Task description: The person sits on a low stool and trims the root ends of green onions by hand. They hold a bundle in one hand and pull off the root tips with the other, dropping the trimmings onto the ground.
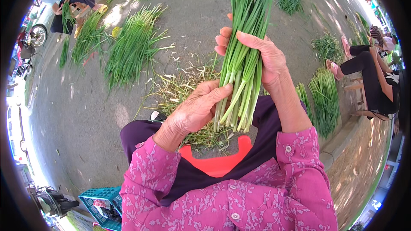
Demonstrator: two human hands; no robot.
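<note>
A bunch of garlic chives (245, 48) is held up in front of me, its green blades running out past the top of the picture and its pale cut ends pointing down. My right hand (269, 54) wraps around the middle of the bunch, thumb across the front and fingertips showing on the far side. Lower down, my left hand (205, 102) pinches the pale stalks, its thumb in front; its fingers are mostly hidden behind. Below the hands, a heap of dry trimmings and straw-coloured leaves (183, 86) lies on the ground.
A red plastic stool (221, 165) shows between my legs. Piles of chives lie at left (133, 45) and right (325, 99). Seated people, one with chives in hand, occupy both sides. A teal crate (99, 192) stands behind left; a kerb (340, 134) runs at right.
</note>
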